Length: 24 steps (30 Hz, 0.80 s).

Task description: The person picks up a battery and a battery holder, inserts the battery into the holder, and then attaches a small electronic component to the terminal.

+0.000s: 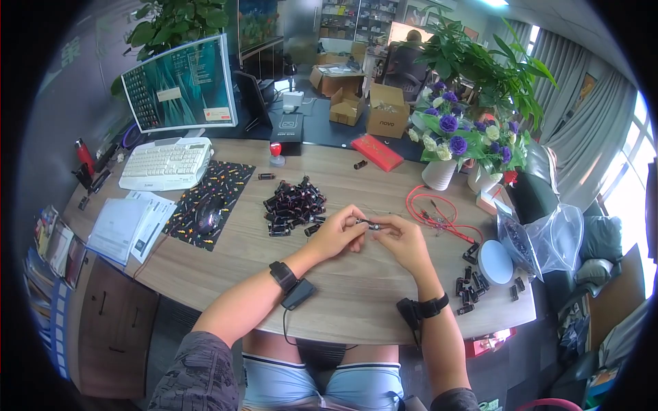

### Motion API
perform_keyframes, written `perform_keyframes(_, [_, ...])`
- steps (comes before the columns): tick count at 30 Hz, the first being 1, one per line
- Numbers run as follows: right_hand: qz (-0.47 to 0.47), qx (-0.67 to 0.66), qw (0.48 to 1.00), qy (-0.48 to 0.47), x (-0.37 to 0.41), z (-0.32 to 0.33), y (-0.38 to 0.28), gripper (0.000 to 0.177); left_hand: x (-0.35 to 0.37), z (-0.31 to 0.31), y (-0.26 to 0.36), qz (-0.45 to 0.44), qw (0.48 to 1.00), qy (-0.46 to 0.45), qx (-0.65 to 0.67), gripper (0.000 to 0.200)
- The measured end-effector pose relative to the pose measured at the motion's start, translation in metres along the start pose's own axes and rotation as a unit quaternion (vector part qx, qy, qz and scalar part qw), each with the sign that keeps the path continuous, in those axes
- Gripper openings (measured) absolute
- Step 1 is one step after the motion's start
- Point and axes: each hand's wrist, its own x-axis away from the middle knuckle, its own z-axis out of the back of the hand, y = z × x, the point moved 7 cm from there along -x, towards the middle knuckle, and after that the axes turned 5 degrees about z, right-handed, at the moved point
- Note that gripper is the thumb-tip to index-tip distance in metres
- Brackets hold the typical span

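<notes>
The left hand (337, 233) and right hand (403, 240) pinch a small black part (370, 223) in their fingers above the worktop (356, 294), near the pile of black parts (293, 205), seemingly mid-fitting, needing fine alignment.

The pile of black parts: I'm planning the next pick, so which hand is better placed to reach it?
Probably the left. The left hand sits close beside the pile of black parts, while the right hand is farther off, beyond the left. Both pinch one small part between them.
</notes>
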Motion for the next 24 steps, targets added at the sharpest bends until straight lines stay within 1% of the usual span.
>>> perform_keyframes(2, [-0.001,0.008,1.000,-0.005,-0.001,-0.001,-0.001,0.039,0.002,0.004,0.001,-0.005,0.999,0.032,-0.013,0.019])
perform_keyframes(4, [-0.003,-0.016,0.999,0.042,-0.002,0.006,0.006,0.039,0.001,0.007,0.012,-0.008,0.999,0.045,-0.022,0.019])
perform_keyframes(5, [-0.005,-0.028,0.997,0.066,-0.002,0.010,0.010,0.040,0.003,0.017,0.027,-0.059,0.985,0.108,-0.121,0.019])
perform_keyframes(6, [-0.004,-0.029,0.997,0.069,-0.004,0.013,0.012,0.040,0.006,0.026,0.044,-0.110,0.955,0.169,-0.217,0.020])
perform_keyframes(7, [-0.015,-0.032,0.993,0.112,-0.004,0.022,0.017,0.038,0.010,0.032,0.060,-0.161,0.910,0.226,-0.309,0.020])
perform_keyframes(8, [-0.027,-0.035,0.987,0.157,-0.003,0.031,0.023,0.037,0.007,0.039,0.067,-0.162,0.911,0.219,-0.311,0.020])
perform_keyframes(9, [-0.039,-0.038,0.978,0.202,0.000,0.041,0.030,0.035,0.010,0.051,0.078,-0.178,0.868,0.268,-0.379,0.019])
perform_keyframes(10, [-0.041,-0.039,0.976,0.210,0.000,0.044,0.035,0.035,0.016,0.063,0.088,-0.194,0.817,0.314,-0.443,0.019])
perform_keyframes(12, [-0.039,-0.032,0.965,0.257,0.001,0.057,0.046,0.032,0.016,0.098,0.080,-0.157,0.797,0.354,-0.463,0.017])
perform_keyframes(14, [-0.041,-0.029,0.955,0.292,0.003,0.067,0.061,0.031,0.022,0.120,0.079,-0.147,0.749,0.378,-0.524,0.015])
perform_keyframes(15, [-0.036,0.007,0.955,0.293,0.003,0.067,0.068,0.031,0.023,0.126,0.078,-0.151,0.752,0.368,-0.526,0.015])
perform_keyframes(17, [-0.031,0.077,0.953,0.292,0.004,0.065,0.075,0.031,0.027,0.141,0.072,-0.069,0.695,0.398,-0.595,0.013])
perform_keyframes(18, [-0.036,0.076,0.950,0.301,0.006,0.065,0.076,0.031,0.028,0.138,0.073,-0.073,0.698,0.389,-0.597,0.013])
perform_keyframes(21, [-0.030,0.103,0.951,0.289,0.006,0.062,0.073,0.033,0.038,0.120,0.092,-0.127,0.572,0.459,-0.668,0.013])
perform_keyframes(22, [-0.036,0.104,0.948,0.298,0.009,0.064,0.073,0.033,0.035,0.113,0.096,-0.131,0.577,0.451,-0.669,0.013])
perform_keyframes(24, [-0.012,0.143,0.941,0.308,0.009,0.067,0.066,0.028,0.036,0.094,0.110,-0.204,0.568,0.441,-0.664,0.014])
